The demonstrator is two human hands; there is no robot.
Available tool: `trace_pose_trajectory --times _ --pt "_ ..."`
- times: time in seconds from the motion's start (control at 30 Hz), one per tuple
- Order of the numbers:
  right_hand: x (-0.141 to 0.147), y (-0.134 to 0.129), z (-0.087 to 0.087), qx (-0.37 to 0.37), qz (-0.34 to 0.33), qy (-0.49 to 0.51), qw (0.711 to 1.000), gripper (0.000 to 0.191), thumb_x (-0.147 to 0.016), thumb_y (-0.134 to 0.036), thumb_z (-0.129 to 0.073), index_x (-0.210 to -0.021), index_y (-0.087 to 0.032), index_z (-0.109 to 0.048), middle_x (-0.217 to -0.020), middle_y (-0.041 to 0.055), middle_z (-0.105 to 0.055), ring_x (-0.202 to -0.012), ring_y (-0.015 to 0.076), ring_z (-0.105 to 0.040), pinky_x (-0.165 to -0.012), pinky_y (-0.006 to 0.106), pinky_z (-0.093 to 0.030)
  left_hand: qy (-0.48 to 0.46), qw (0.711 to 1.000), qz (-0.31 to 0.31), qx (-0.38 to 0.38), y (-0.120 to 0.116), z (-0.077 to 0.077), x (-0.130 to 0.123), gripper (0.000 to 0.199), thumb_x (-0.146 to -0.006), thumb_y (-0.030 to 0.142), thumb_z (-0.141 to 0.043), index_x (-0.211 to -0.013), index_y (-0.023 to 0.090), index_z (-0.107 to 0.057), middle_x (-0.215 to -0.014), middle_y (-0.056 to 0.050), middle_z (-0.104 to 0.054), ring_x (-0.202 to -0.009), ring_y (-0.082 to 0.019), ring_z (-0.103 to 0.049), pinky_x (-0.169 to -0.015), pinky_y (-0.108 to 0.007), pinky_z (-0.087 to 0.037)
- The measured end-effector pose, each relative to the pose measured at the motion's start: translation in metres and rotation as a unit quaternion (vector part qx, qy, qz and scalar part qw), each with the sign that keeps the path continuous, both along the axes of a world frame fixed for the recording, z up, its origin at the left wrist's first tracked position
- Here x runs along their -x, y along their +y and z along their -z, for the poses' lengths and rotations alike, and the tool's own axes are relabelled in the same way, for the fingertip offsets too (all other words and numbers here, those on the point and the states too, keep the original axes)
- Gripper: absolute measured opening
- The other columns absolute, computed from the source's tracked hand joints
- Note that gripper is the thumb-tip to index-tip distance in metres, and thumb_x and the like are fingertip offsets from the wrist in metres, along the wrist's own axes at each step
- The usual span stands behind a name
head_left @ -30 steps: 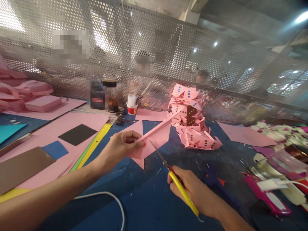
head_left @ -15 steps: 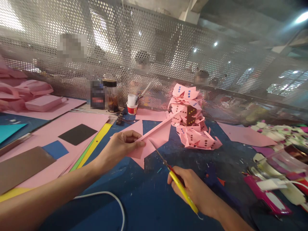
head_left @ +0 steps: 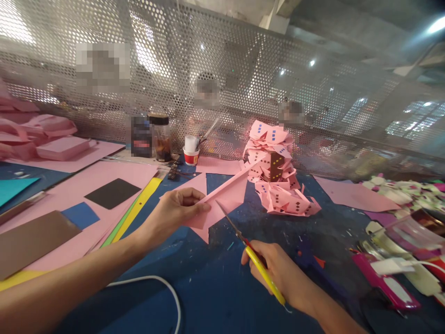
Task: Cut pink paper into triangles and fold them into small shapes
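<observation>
Pinched between thumb and fingers of my left hand (head_left: pixel 181 208) is a pink sheet (head_left: pixel 231 192), its upper edge folded into a narrow strip that reaches up to the right. My right hand (head_left: pixel 278 269) grips yellow-handled scissors (head_left: pixel 260 269), whose blades point up-left at the sheet's lower edge. Whether the blades touch the sheet I cannot tell. Behind and below the held sheet, another pink piece (head_left: pixel 200 183) lies on the blue table (head_left: pixel 208 287). Beyond the sheet's right end rises a pile of pink cut pieces (head_left: pixel 271 162) with dark and blue square marks.
Pink sheets with a black piece (head_left: pixel 113 194) and a brown piece (head_left: pixel 34 241) lie left. A jar (head_left: pixel 162 139) and a red-white cup (head_left: pixel 191 155) stand before a perforated metal screen (head_left: pixel 236 83). A white cable (head_left: pixel 170 287) curves in front; a magenta device (head_left: pixel 385 283) lies right.
Almost nothing differs. The scissors and my right hand have shifted very slightly; my left hand still holds the pink sheet in the same place.
</observation>
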State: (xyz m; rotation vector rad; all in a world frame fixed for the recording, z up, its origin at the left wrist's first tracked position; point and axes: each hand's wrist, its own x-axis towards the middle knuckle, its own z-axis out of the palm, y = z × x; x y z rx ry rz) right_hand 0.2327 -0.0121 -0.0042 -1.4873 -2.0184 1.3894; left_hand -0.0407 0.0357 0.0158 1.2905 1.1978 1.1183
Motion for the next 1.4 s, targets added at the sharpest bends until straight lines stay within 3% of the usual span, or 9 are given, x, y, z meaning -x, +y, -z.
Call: trace_pose_trajectory --times 0.7,1.0,1.2,1.4 --pt "0.004 0.002 -0.007 0.011 0.012 -0.019 1.000 0.016 -0.084 -0.011 -0.049 -0.083 -0.019 -0.063 -0.047 -0.0087 -0.042 -0.040 0.0066 -0.035 -0.044 0.017 -0.033 -0.024 1.000 0.010 0.008 -0.002 0.001 -0.001 0.032 -0.066 0.035 -0.088 -0.085 0.016 -0.071 -0.073 0.001 -0.066 -0.058 -0.007 -0.051 -0.046 -0.014 -0.033" --pt "-0.006 0.003 0.000 -0.106 -0.037 -0.103 0.988 0.010 -0.090 -0.025 -0.056 -0.094 -0.020 -0.063 -0.071 0.0000 -0.062 -0.059 0.0115 -0.052 -0.054 0.021 -0.035 -0.041 0.999 0.008 0.028 0.000 0.003 -0.002 0.037 -0.062 0.037 -0.090 -0.085 0.015 -0.070 -0.072 0.000 -0.068 -0.058 -0.009 -0.055 -0.047 -0.015 -0.036" --pt "-0.014 0.002 -0.011 -0.110 -0.071 -0.128 0.983 0.015 -0.096 -0.033 -0.053 -0.097 -0.021 -0.062 -0.075 0.0016 -0.064 -0.062 0.0132 -0.054 -0.058 0.023 -0.036 -0.029 0.999 0.006 0.017 0.000 0.003 0.000 0.037 -0.063 0.039 -0.089 -0.083 0.015 -0.069 -0.068 0.002 -0.064 -0.055 -0.007 -0.049 -0.045 -0.015 -0.031" --pt "-0.030 0.001 -0.029 -0.106 -0.079 -0.162 0.978 0.017 -0.095 -0.035 -0.055 -0.093 -0.020 -0.063 -0.071 -0.0006 -0.060 -0.060 0.0117 -0.048 -0.056 0.022 -0.032 -0.006 1.000 -0.012 0.025 0.006 0.002 0.007 0.042 -0.064 0.047 -0.089 -0.083 0.015 -0.070 -0.065 0.002 -0.063 -0.054 -0.007 -0.049 -0.046 -0.017 -0.033"
